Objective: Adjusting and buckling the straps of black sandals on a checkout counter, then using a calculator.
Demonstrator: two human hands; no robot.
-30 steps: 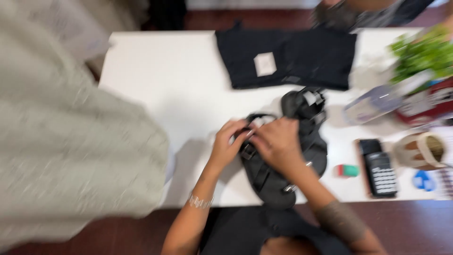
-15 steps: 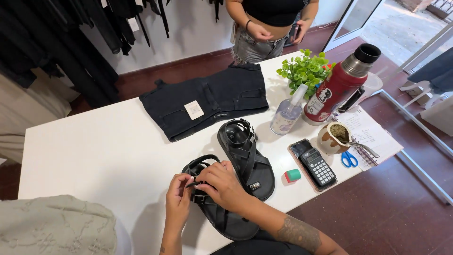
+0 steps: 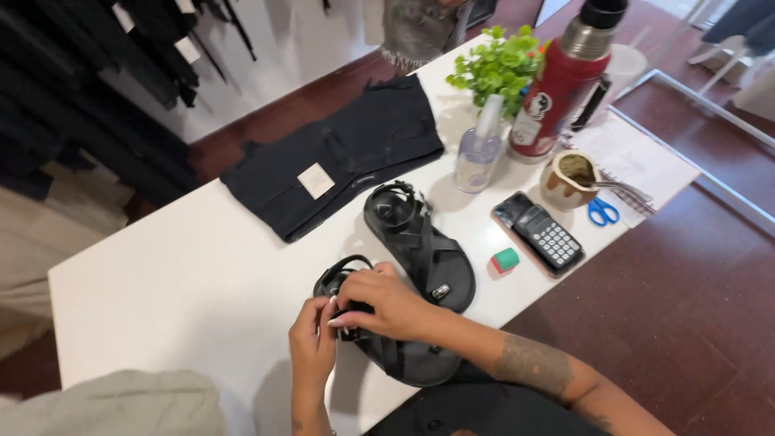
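Observation:
Two black strappy sandals lie on a white table. The near sandal sits at the table's front edge. My right hand lies over its straps, fingers closed on them. My left hand grips the same straps from the left side. The strap detail between my fingers is hidden. The second sandal lies just behind and to the right, untouched, its buckle showing.
Folded black shorts with a tag lie at the back. To the right stand a spray bottle, green plant, red thermos, cup, calculator, scissors, small green-red cube. A person stands behind the table.
The camera has swung and closed in on the table. Both my hands stay on the near sandal's straps, with little change in their grip.

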